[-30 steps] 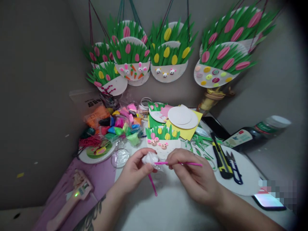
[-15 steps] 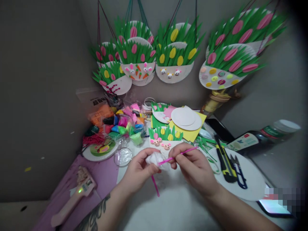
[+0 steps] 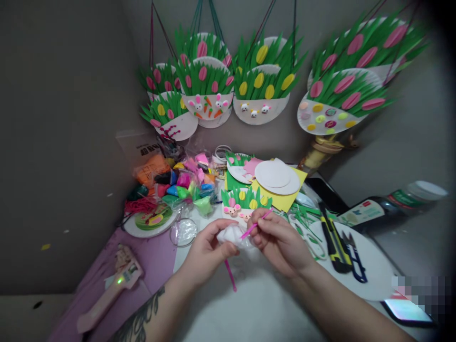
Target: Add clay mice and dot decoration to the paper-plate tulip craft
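The left hand (image 3: 210, 249) is curled around a white lump (image 3: 230, 234) in clear wrap, gripping it between thumb and fingers above the table (image 3: 256, 304). Facing it, the right hand (image 3: 281, 242) pinches a pink stick (image 3: 246, 233) in its fingertips; the stick slants, its upper end rising past the right hand's fingers and its lower end at the lump's right side, though whether it presses in cannot be told. A second stick (image 3: 231, 277) points down from under the left hand's thumb; whether that hand holds it or it lies on the table is unclear. Just beyond both hands is a grass-topped plate (image 3: 228, 220) with two pink mouse heads, partly hidden by the right hand's fingers. Left of the left hand lies a clear round dish (image 3: 183, 232), and farther left and nearer the person a glue gun (image 3: 116, 289) with a green light. Coloured packets (image 3: 183, 179) are heaped beyond the left hand. Right of the right hand are scissors (image 3: 315, 244), then a knife (image 3: 335, 242) and snips (image 3: 354, 256) side by side on a white disc (image 3: 379, 259), with a bottle (image 3: 377, 206) farther out beyond them.
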`<state>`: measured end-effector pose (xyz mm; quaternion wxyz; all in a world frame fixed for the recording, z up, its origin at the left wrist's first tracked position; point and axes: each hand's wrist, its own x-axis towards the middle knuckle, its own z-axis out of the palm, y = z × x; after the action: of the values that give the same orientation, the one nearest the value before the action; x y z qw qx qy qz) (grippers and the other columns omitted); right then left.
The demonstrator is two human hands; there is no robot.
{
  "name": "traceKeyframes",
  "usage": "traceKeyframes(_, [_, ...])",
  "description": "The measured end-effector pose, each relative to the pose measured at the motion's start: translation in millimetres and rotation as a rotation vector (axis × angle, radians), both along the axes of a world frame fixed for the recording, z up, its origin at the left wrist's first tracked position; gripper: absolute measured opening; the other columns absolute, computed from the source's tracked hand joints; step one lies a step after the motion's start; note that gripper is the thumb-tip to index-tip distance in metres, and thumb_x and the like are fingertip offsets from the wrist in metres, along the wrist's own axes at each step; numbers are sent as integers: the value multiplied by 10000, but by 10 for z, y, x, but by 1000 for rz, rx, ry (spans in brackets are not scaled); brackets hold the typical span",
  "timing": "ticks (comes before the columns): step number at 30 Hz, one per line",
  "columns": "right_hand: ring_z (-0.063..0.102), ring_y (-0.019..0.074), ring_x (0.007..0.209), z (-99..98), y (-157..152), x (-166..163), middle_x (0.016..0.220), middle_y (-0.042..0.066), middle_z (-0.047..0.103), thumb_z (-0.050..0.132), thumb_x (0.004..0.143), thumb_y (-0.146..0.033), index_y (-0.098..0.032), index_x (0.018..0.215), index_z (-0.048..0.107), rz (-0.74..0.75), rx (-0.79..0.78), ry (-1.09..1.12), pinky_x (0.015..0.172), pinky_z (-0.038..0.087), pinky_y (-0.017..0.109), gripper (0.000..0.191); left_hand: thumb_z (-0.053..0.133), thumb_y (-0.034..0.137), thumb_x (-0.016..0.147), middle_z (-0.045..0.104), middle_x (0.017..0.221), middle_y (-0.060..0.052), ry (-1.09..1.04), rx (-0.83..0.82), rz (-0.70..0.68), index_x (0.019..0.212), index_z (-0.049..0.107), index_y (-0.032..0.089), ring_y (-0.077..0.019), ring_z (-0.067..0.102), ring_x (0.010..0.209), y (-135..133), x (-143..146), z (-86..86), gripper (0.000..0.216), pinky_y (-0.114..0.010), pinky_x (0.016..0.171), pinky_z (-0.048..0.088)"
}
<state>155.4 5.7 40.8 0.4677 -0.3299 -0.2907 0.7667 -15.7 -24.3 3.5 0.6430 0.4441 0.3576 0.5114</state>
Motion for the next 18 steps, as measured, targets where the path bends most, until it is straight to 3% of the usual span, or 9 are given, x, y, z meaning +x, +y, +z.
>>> traceKeyframes(4, [514, 63, 481, 15, 24, 23, 565, -9, 598, 803, 602, -261, -154, 686, 622, -40, 2, 21, 478, 393, 156, 226, 768, 385, 695, 591, 972, -31, 15, -10, -2, 1019, 638, 211, -134, 545, 785, -9, 3, -3, 390, -258, 675, 526])
traceKeyframes(9, [520, 69, 498, 71, 35, 90, 592, -11, 598, 782, 632, -265, -166, 700, 622, -105, 117, 29, 489, 387, 166, 200, 659, 465, 781, 580, 980, -45, 166, 7, -30, 1091, 575, 215, -169, 548, 835, 14, -25, 19, 408, -297, 720, 509])
traceKeyframes(13, [535, 75, 519, 106, 36, 156, 615, -5, 613, 765, 667, -282, -173, 707, 622, -175, 226, -16, 503, 398, 173, 184, 595, 401, 839, 574, 1067, -63, 641, 232, -153, 1056, 623, 219, -218, 529, 1017, 68, -214, 175, 285, -338, 905, 415])
traceKeyframes(17, [542, 80, 534, 102, 34, 198, 620, -1, 618, 735, 711, -295, -180, 730, 627, -205, 316, -65, 497, 401, 173, 159, 637, 334, 800, 584, 937, -52, 1182, 354, -448, 982, 693, 247, -234, 545, 923, 109, -482, 276, 209, -341, 814, 415])
traceKeyframes(18, [542, 80, 536, 95, 30, 203, 620, -1, 620, 728, 722, -298, -181, 734, 628, -204, 336, -78, 496, 404, 172, 154, 656, 303, 778, 597, 924, -53, 1268, 353, -469, 989, 696, 248, -242, 551, 912, 114, -522, 278, 222, -350, 805, 413])
